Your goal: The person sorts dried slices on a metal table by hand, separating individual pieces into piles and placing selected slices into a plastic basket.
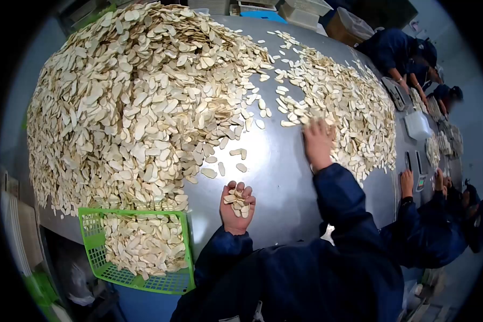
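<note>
My left hand (234, 216) is palm up over the metal table, its fingers curled round several pale, flat, oval dried slices (241, 209). My right hand (319, 144) reaches forward with fingers stretched out, at the left edge of a spread heap of the same slices (354, 112); its fingertips touch or hover just over them. Whether anything lies under that palm is hidden. A far larger mound of slices (129, 102) rises on the left. A few loose slices (221, 168) lie between my two hands.
A green plastic basket (97, 252) partly filled with slices stands at the table's (273, 182) near left edge. On the right, co-workers in dark blue (429, 236) work beside scales (420, 182) and a white container (417, 125). Plastic bins (300, 13) line the far edge.
</note>
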Demonstrator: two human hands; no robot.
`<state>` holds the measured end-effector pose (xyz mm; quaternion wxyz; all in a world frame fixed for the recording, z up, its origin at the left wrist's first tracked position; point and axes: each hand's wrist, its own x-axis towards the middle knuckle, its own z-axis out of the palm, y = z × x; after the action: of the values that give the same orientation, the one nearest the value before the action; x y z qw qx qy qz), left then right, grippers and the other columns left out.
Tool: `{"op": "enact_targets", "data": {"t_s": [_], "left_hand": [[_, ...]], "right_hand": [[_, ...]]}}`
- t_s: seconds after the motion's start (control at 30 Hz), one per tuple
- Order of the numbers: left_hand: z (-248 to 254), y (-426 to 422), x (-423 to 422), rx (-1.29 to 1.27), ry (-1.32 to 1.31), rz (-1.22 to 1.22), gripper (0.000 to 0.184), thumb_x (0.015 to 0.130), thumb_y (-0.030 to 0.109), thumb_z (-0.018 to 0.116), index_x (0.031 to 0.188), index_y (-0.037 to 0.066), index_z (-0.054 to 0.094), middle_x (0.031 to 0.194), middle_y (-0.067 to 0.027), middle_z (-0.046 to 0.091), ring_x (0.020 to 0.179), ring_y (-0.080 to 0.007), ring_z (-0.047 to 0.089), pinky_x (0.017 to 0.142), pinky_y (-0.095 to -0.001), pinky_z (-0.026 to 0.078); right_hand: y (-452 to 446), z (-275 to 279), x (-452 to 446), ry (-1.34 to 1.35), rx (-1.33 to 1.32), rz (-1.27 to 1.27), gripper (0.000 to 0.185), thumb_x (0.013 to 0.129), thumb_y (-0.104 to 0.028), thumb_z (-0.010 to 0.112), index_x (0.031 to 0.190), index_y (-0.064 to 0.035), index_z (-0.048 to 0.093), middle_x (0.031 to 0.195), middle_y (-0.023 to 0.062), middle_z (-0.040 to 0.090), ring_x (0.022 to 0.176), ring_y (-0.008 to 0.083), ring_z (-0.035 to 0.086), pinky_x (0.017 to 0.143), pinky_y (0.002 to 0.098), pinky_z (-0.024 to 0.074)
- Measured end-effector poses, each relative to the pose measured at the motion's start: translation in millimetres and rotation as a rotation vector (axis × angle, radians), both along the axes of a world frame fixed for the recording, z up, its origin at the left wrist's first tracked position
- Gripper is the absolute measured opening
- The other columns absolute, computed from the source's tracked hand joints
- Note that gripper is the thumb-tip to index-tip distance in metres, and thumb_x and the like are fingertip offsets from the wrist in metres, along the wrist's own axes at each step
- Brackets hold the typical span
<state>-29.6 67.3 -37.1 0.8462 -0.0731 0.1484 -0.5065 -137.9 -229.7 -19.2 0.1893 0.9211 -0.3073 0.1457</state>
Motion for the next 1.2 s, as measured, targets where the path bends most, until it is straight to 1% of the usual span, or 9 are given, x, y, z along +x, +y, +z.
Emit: {"op": "enact_targets", "data": {"t_s": [0.1,0.27,0.4,0.47,0.6,0.7,0.77,1.0,1.2], "left_hand": [[1.8,0.4,0.3,0.015,0.027,-0.009,0.026,0.099,0.029,0.038,0.097,0.011,0.057,0.089,-0.0023,0.053,0.078,-0.0162,0.044,0.064,-0.0283,0.042],[2.4,-2.5,-0.7,0.035,0.047,-0.028,0.026,0.099,0.03,0.039,0.096,0.011,0.056,0.086,-0.0015,0.047,0.076,-0.0159,0.04,0.062,-0.0279,0.039],[-2.1,-1.9,-1.3,0.006,-0.049,-0.046,0.03,0.099,0.033,0.04,0.092,0.009,0.057,0.094,-0.0049,0.053,0.083,-0.019,0.046,0.068,-0.0304,0.042],[-7.1,-4.2,-2.1,-0.072,-0.137,-0.047,0.031,0.099,0.032,0.04,0.088,0.008,0.056,0.094,-0.0053,0.052,0.084,-0.0188,0.046,0.07,-0.0311,0.042],[-5.1,-5.9,-3.0,-0.113,-0.132,-0.07,0.031,0.099,0.031,0.04,0.086,0.006,0.054,0.094,-0.0051,0.05,0.085,-0.0185,0.045,0.071,-0.0315,0.042],[9.4,-5.9,-1.3,0.078,-0.091,-0.083,0.031,0.098,0.031,0.042,0.077,0.009,0.048,0.084,-0.0016,0.042,0.079,-0.0161,0.039,0.068,-0.0286,0.04],[8.1,-4.8,0.3,0.086,-0.091,-0.05,0.031,0.098,0.032,0.041,0.077,0.009,0.047,0.085,-0.0022,0.042,0.079,-0.0165,0.039,0.068,-0.0287,0.04],[3.8,-4.1,3.5,-0.012,-0.023,-0.022,0.028,0.098,0.031,0.041,0.083,0.01,0.05,0.09,-0.0028,0.045,0.081,-0.0174,0.041,0.068,-0.0292,0.038],[6.5,-3.5,2.2,-0.019,-0.004,-0.043,0.031,0.1,0.032,0.038,0.079,0.01,0.045,0.085,-0.0024,0.041,0.079,-0.0167,0.039,0.067,-0.0292,0.038]], "right_hand": [[-40.9,22.8,-37.3,0.176,-0.097,-0.18,0.029,0.084,-0.013,0.053,0.112,-0.0117,0.06,0.139,0.0126,0.045,0.133,0.0371,0.034,0.106,0.0659,0.0201],[-59.9,63.8,-46.9,0.059,-0.159,-0.462,0.036,0.08,-0.013,0.059,0.116,-0.0114,0.06,0.137,0.0169,0.044,0.131,0.0395,0.035,0.104,0.0638,0.0251],[-59.7,54.3,13.9,-0.139,0.089,-0.051,0.042,0.075,-0.013,0.069,0.115,-0.0039,0.058,0.131,0.0246,0.046,0.124,0.042,0.039,0.104,0.0504,0.0322],[-45.3,41.2,66.8,-0.308,0.338,0.307,0.039,0.077,-0.007,0.064,0.115,-0.0006,0.056,0.127,0.026,0.047,0.119,0.0439,0.043,0.101,0.0464,0.0367],[19.6,39.4,176.4,-0.252,0.516,0.622,0.046,0.082,-0.015,0.063,0.122,0.0028,0.049,0.127,0.0239,0.049,0.116,0.04,0.047,0.098,0.0426,0.0412],[32.2,22.7,236.3,-0.221,0.638,0.648,0.05,0.083,-0.022,0.064,0.122,0.0053,0.048,0.126,0.0243,0.05,0.114,0.04,0.049,0.097,0.0411,0.0419],[36.5,21.3,249.7,-0.233,0.642,0.633,0.044,0.081,-0.016,0.062,0.121,0.0013,0.052,0.126,0.0243,0.05,0.115,0.0394,0.05,0.097,0.0409,0.0423],[33.5,58.2,165.4,0.276,0.98,0.844,0.038,0.074,0.006,0.05,0.106,-0.0059,0.065,0.13,0.0162,0.052,0.115,0.0347,0.052,0.093,0.0407,0.0438],[30.7,78.6,109.3,-0.09,0.929,0.507,0.023,0.076,0.002,0.053,0.092,-0.0019,0.068,0.097,0.0153,0.066,0.085,0.0315,0.063,0.075,0.0362,0.0495]]}}
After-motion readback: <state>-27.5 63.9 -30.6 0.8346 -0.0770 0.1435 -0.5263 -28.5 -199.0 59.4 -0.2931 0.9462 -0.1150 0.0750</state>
